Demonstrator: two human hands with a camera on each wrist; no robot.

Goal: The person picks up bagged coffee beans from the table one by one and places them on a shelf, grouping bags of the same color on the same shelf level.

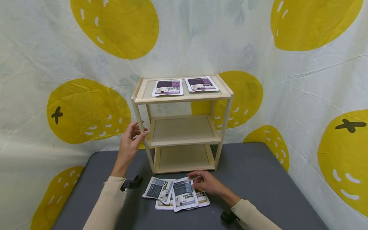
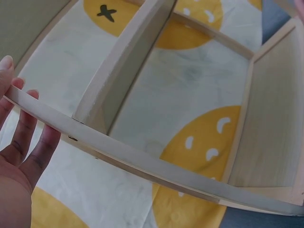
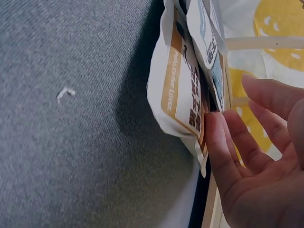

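My left hand (image 1: 129,143) holds the left front post (image 2: 142,152) of a small three-tier wooden shelf (image 1: 187,141), thumb on one side and fingers behind. On the table before the shelf lie several white coffee packets: a blue-labelled packet (image 1: 184,194) on top in the middle, another blue-labelled packet (image 1: 158,188) to its left, and brown-labelled packets (image 3: 180,95) partly covered below. My right hand (image 1: 209,183) is at the right side of this pile, fingers loosely bent and apart. In the right wrist view one fingertip touches the brown-labelled packet's edge.
Two purple-labelled packets, a left one (image 1: 168,87) and a right one (image 1: 202,84), lie on the top tier. The grey table (image 1: 258,185) backs onto a white cloth wall (image 1: 184,38) with yellow fruit prints. A white scrap (image 3: 65,93) lies on the table.
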